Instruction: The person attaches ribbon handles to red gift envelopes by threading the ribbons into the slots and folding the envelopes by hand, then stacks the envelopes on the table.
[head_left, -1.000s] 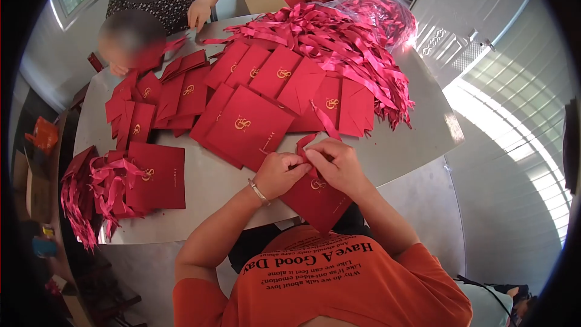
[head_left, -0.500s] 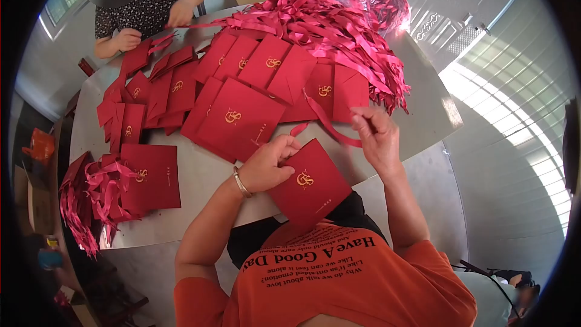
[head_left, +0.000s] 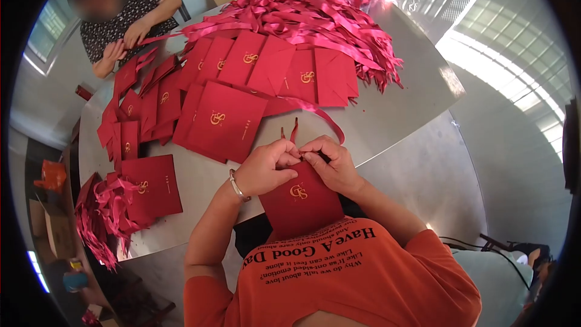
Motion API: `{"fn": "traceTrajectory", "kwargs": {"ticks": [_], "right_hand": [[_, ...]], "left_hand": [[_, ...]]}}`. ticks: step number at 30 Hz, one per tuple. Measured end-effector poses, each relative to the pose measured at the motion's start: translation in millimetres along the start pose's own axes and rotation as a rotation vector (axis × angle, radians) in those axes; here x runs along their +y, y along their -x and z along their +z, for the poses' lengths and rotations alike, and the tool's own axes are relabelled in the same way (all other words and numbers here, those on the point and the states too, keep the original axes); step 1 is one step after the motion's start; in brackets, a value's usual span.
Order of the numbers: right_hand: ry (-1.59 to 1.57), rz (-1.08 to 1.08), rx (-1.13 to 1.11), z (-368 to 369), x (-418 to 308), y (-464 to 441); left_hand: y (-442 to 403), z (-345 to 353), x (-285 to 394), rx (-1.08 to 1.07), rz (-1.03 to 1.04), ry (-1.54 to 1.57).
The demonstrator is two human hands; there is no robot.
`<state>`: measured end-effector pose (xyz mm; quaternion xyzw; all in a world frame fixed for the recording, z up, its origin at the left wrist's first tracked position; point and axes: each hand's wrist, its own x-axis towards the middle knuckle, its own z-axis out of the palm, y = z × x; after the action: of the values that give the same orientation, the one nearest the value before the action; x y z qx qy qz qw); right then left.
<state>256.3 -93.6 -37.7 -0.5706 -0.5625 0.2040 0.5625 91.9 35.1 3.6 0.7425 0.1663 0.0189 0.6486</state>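
Observation:
A red paper bag [head_left: 302, 206] with a gold logo lies flat against the orange shirt, its upper edge at my fingers. My left hand [head_left: 269, 168], with a bracelet at the wrist, is closed on the bag's top edge. Fingertips of my right hand [head_left: 331, 165] are pinched together beside it, on a red ribbon [head_left: 330, 122] at the bag's edge. The ribbon arcs over the tabletop beyond the right hand. Short ribbon ends [head_left: 295, 128] stick up above the fingers; how they pass through the bag is hidden.
Several red bags [head_left: 221, 118] overlap on the pale table [head_left: 399, 127]. Behind them is a large heap of red ribbons [head_left: 315, 18]. Bags with ribbons [head_left: 115, 200] lie at the left edge. Across the table, a person's hands [head_left: 130, 39] hold a ribbon.
My right hand has come down and left, from the bag's right side to its top edge beside the left hand. The ribbon now arcs over the table. The camera view has shifted slightly.

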Motion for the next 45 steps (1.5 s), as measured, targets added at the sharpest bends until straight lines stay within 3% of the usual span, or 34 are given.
{"fn": "traceTrajectory", "kwargs": {"ticks": [1,2,4,5,7,9,13,18,21,26,28,30,32,36,40,45], "right_hand": [[-0.004,0.006,0.012,-0.4,-1.8,0.8],[-0.025,0.019,0.007,-0.8,-4.8,1.2],[-0.053,0.034,0.003,-0.8,-4.5,2.1],[-0.143,0.095,-0.005,-1.5,-2.9,2.7],[-0.238,0.158,-0.016,-4.8,-1.8,3.3],[-0.428,0.235,-0.006,-8.0,-4.2,3.1],[-0.308,0.201,0.005,-2.9,-2.7,7.7],[-0.052,-0.044,0.016,1.4,-0.4,3.3],[-0.03,-0.072,0.004,0.9,-2.9,1.5],[-0.036,0.029,0.083,1.0,-4.0,7.0],[-0.087,0.103,0.114,0.8,-3.2,8.7],[-0.241,0.198,0.094,-1.3,-1.1,9.2],[-0.163,0.118,0.094,-2.6,-2.5,8.8],[-0.014,-0.102,0.078,-2.2,-6.6,6.0],[-0.045,-0.079,0.083,0.0,-4.6,6.1],[-0.081,-0.085,0.082,1.8,-4.4,5.7]], "left_hand": [[1.1,1.6,7.5,0.054,-0.017,-0.214],[3.2,5.0,16.8,0.046,-0.023,-0.22],[7.3,13.1,31.1,0.139,0.016,-0.646],[7.6,13.9,28.8,0.135,0.012,-0.65],[7.1,15.3,20.3,0.128,-0.028,-0.135],[7.0,20.4,14.2,0.151,-0.017,0.028],[8.3,18.1,5.5,0.149,-0.031,0.335],[8.9,15.2,-1.5,0.12,-0.017,0.373],[8.2,14.5,-2.0,0.105,0.008,0.39],[9.1,16.1,9.0,0.117,-0.058,0.353],[9.9,20.9,15.1,0.177,0.013,0.084],[9.1,28.5,15.5,0.222,0.026,0.023],[7.6,35.2,13.3,0.272,0.044,-0.04],[7.0,43.1,4.3,0.362,0.076,0.132],[9.2,47.9,13.6,0.399,0.024,0.41],[9.8,46.7,12.6,0.361,0.013,0.501]]}}
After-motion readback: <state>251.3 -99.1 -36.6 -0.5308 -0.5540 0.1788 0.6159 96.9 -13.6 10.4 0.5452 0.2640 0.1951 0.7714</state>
